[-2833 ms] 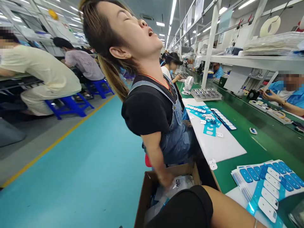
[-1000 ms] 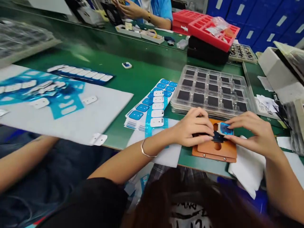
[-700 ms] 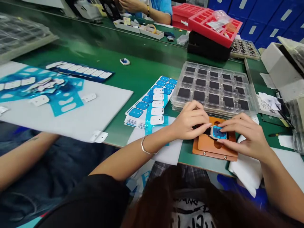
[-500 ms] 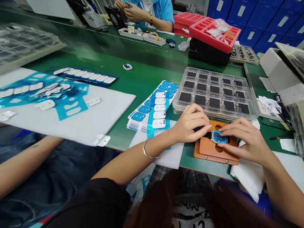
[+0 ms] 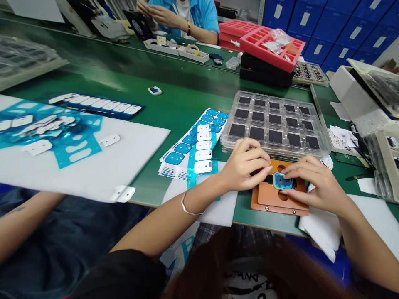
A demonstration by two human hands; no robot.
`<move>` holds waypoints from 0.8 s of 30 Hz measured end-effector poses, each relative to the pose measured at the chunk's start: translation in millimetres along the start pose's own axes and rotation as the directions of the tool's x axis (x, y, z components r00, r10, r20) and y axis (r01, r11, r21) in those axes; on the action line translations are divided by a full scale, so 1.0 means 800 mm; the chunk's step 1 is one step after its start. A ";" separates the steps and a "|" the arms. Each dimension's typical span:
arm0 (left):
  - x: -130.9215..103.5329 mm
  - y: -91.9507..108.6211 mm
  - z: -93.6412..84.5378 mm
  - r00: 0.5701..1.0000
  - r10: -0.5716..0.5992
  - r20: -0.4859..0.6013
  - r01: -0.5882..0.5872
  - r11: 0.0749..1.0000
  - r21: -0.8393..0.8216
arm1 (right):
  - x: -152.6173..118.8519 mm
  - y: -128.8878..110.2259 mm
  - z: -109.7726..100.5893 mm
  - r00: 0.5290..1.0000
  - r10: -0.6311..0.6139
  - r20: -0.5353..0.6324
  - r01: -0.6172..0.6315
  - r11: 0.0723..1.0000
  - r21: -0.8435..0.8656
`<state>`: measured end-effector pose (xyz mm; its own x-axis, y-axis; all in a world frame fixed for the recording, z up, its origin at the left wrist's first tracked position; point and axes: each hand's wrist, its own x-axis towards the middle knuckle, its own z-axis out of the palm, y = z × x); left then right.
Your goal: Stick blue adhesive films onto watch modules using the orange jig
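A small watch-like unit, its face covered by blue film, lies on an orange fixture block at the table's front edge. My right hand grips it from the right, fingertips on the upper side and thumb at the lower edge. On the left, my left hand hovers close by with thumb and fingers drawn together. What sits between those fingertips, if anything, is too small to make out. A dark strip runs from the unit's left side under my left thumb.
Clear trays with dark squares stand behind the block. Sticker sheets lie left of them; a white foam board bears blue film scraps. A white cloth is at right. Across the table, a person's hands work near red trays.
The whole view has shifted slightly, so the scene sits a little farther left. Both hands keep nearly the same positions around the unit.
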<state>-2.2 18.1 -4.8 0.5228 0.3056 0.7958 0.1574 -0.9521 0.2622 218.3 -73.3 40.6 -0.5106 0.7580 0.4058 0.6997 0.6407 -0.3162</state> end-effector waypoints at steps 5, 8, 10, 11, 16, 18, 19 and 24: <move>0.000 0.001 0.000 0.999 -0.026 0.043 0.026 1.000 0.006 | 0.000 -0.003 0.001 0.998 0.059 0.027 -0.059 0.998 0.004; 0.001 0.000 0.000 1.000 -0.004 0.000 0.004 1.000 0.027 | -0.002 -0.005 0.002 0.994 0.094 0.046 -0.093 0.995 -0.028; 0.002 -0.001 -0.001 0.997 0.011 -0.070 -0.008 0.999 0.050 | -0.003 -0.004 0.002 0.992 0.111 0.068 -0.108 0.993 -0.049; 0.003 -0.001 -0.002 0.993 0.018 -0.114 -0.011 0.998 0.064 | -0.004 -0.003 0.001 0.991 0.110 0.076 -0.107 0.993 -0.053; 0.005 0.001 -0.008 0.952 0.047 -0.302 -0.007 0.992 0.130 | 0.011 0.003 -0.002 0.995 -0.024 0.099 0.026 0.999 -0.020; 0.003 0.001 -0.011 0.920 0.052 -0.389 -0.010 0.994 0.107 | 0.026 0.000 0.002 0.969 -0.074 0.236 0.087 0.995 -0.046; 0.003 0.000 -0.012 0.897 0.044 -0.439 -0.005 0.996 0.091 | 0.034 -0.003 0.006 0.943 -0.089 0.320 0.114 0.992 -0.060; 0.007 -0.003 -0.020 0.787 -0.073 -0.613 0.142 0.988 0.065 | 0.059 -0.013 0.037 0.859 -0.117 0.498 0.159 0.986 -0.044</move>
<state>-13.0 22.1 7.4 -0.1138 0.3169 0.9416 0.2838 -0.8979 0.3365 172.5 -40.7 37.7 -0.7693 0.6376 -0.0410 0.6305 0.7473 -0.2098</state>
